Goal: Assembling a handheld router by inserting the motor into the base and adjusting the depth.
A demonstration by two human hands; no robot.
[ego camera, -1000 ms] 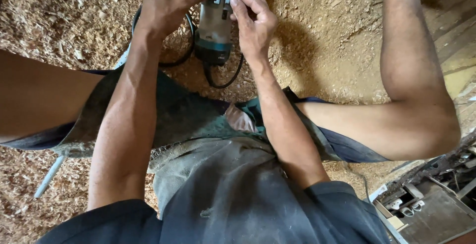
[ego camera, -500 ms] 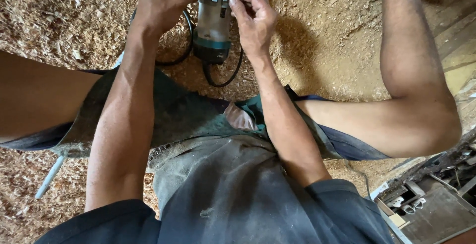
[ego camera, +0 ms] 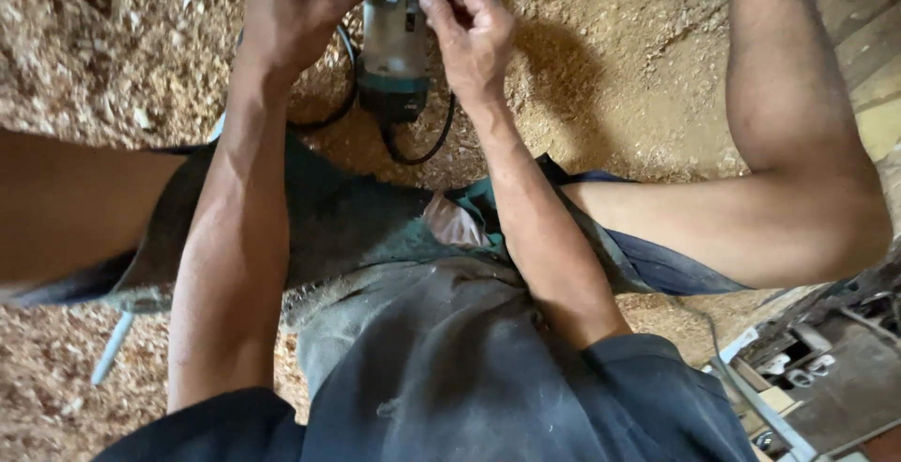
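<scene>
Both hands grip a grey-and-teal handheld power tool (ego camera: 394, 44) between them, left hand (ego camera: 296, 7) beside right hand (ego camera: 469, 35), its long axis pointing toward the body.

The floor (ego camera: 610, 77) is bare earth under a coat of sawdust and wood shavings (ego camera: 84, 58), thick and coarse at the left, finer and packed toward the middle and right. A black cord (ego camera: 418, 147) loops over the sawdust near the top middle. A pale rod (ego camera: 113, 349) lies slanted on the shavings at lower left, perhaps a tool handle; its upper end is hidden. Wooden planks (ego camera: 868, 58) lie along the right edge. At lower right a metal frame (ego camera: 760, 406) stands on the ground.
</scene>
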